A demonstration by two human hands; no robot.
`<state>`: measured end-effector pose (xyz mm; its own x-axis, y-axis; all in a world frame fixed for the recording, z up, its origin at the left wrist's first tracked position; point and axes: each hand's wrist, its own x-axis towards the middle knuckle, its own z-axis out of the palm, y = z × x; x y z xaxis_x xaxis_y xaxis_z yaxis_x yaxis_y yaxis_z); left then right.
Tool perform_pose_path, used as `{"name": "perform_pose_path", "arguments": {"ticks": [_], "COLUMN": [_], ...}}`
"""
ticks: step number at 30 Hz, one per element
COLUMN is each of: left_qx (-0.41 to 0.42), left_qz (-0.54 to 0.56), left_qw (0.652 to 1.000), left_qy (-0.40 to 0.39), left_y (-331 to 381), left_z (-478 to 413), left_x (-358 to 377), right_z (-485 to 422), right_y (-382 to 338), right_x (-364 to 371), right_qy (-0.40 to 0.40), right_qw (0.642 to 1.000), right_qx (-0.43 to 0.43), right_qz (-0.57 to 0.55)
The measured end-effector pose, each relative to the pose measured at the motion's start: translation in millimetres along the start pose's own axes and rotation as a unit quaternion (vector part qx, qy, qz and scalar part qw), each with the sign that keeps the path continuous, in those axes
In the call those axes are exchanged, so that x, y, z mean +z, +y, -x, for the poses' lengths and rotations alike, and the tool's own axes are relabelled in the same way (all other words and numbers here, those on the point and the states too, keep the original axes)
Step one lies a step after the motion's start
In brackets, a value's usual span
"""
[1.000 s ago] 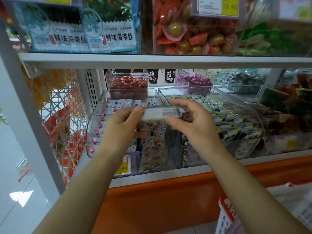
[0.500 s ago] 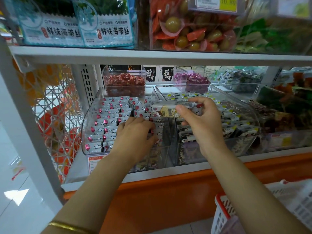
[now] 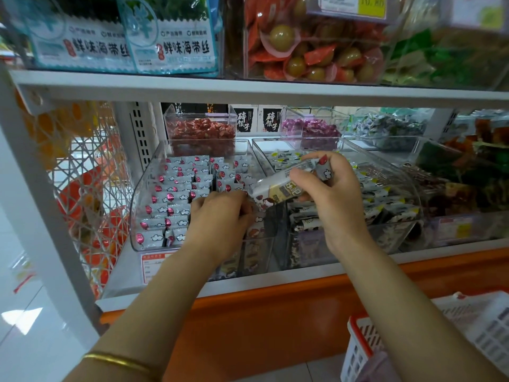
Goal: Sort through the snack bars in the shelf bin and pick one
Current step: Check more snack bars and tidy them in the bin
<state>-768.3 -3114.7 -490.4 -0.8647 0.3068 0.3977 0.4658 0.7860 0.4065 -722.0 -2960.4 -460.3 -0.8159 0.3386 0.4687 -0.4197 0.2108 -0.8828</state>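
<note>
The left hand point(image 3: 220, 219) has released the bar point(image 3: 278, 188) and dropped into the bin point(image 3: 143, 194); its grip is hidden. The right hand point(image 3: 330, 194) alone pinches the bar, so sorting probably continues.

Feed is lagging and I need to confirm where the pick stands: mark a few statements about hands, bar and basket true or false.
A white basket with a red rim sits at lower right. True.
The left hand is inside the basket. False: it reaches into the left clear bin, among cloud-print bars.
The right hand holds a snack bar. True.
The gold bangle is on the right wrist. False: it is on the left wrist.
</note>
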Motion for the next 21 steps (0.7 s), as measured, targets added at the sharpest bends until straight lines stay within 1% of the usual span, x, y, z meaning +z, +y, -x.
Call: {"name": "perform_pose_path", "arguments": {"ticks": [6,10,15,21], "left_qx": [-0.025,-0.036,-0.029,-0.037], "left_qz": [-0.001,0.009,0.004,0.037], "left_qw": [0.999,0.999,0.999,0.997], "left_qy": [0.026,0.038,0.027,0.048], "left_y": [0.2,-1.1,-1.3,-0.3], "left_z": [-2.2,-4.2,-4.2,-3.5], "left_x": [3.8,5.7,5.8,2.9], "right_z": [2.8,4.5,6.3,6.1], "right_y": [0.9,1.0,-1.1,-2.2], "right_x": [-0.1,1.4,0.8,2.6], "right_qy": [-0.046,-0.059,-0.078,-0.085], "right_qw": [0.996,0.993,0.988,0.981], "right_qx": [-0.049,-0.058,-0.075,-0.107], "right_qz": [0.058,0.084,0.108,0.141]}}
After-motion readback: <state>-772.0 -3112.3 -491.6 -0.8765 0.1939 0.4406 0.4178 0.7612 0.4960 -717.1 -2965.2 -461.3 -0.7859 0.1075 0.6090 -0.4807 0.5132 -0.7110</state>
